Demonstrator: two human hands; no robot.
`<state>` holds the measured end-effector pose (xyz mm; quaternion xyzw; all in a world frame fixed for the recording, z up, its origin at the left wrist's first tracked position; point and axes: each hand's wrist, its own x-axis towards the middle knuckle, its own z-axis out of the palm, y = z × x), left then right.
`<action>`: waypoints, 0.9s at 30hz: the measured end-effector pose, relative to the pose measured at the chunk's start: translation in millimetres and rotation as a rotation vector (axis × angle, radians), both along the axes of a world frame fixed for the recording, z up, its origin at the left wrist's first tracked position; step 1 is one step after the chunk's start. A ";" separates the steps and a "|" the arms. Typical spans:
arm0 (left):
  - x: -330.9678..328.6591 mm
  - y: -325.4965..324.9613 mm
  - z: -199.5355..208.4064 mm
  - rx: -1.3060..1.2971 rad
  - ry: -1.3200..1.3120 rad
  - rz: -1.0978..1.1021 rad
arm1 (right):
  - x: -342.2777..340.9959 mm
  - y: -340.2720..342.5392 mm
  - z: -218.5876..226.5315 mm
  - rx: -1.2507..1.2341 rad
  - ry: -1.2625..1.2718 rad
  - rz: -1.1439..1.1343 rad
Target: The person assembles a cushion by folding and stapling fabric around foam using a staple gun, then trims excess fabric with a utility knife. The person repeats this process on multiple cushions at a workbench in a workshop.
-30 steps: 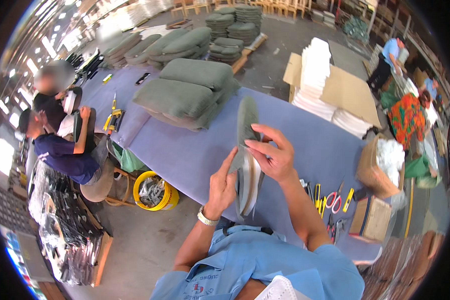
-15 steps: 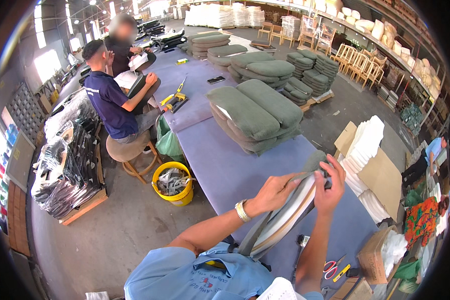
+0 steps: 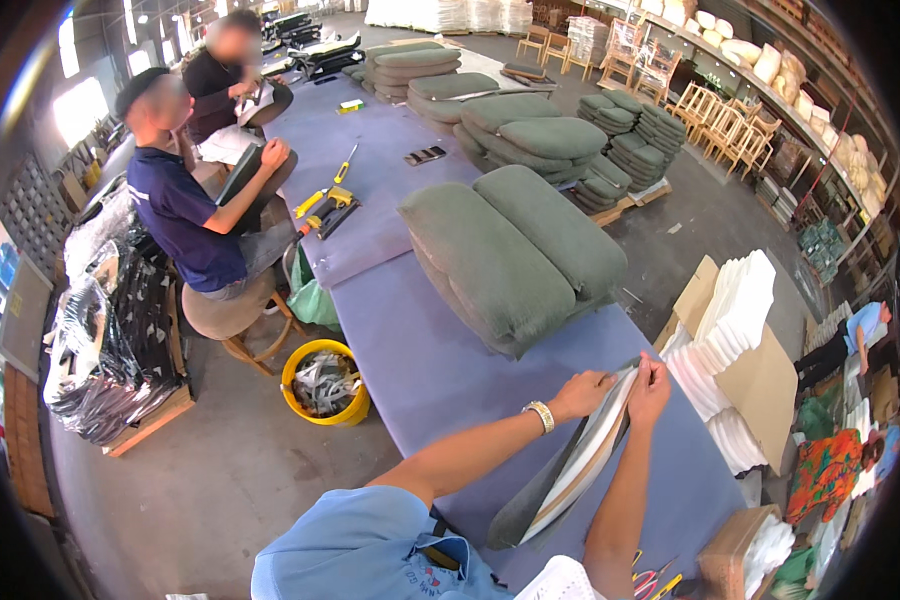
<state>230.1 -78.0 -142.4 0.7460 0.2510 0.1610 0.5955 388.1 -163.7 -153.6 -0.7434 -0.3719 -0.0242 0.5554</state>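
A long cushion [image 3: 570,470] with a grey-green fabric cover stands tilted on its edge over the table [image 3: 410,370]. Its open side shows white padding and a tan layer between the fabric edges. My left hand [image 3: 582,394] pinches the fabric edge near the cushion's far end. Close by, my right hand [image 3: 649,390] grips the cover at the far tip, fingers closed round it. The cushion's near end lies toward my body. Just beyond my hands sits a stack of grey-green cushions [image 3: 510,255].
Scissors [image 3: 650,582] and a yellow cutter [image 3: 667,587] lie by my right forearm. A yellow bucket [image 3: 325,383] of scraps stands left of the table. Farther up are a yellow-black tool [image 3: 325,215] and a phone [image 3: 425,156]. Two people [image 3: 185,210] work at the left. White foam sheets [image 3: 730,310] stand right.
My hands and the cushion's far end have moved lower in view, and the hands sit at the tip. The view has shifted. The nearer person at the left has turned their head.
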 end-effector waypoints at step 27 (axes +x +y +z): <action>175.3 48.2 -82.4 -0.397 -0.061 -0.218 | 37.3 1.7 -26.9 -0.176 0.079 -0.163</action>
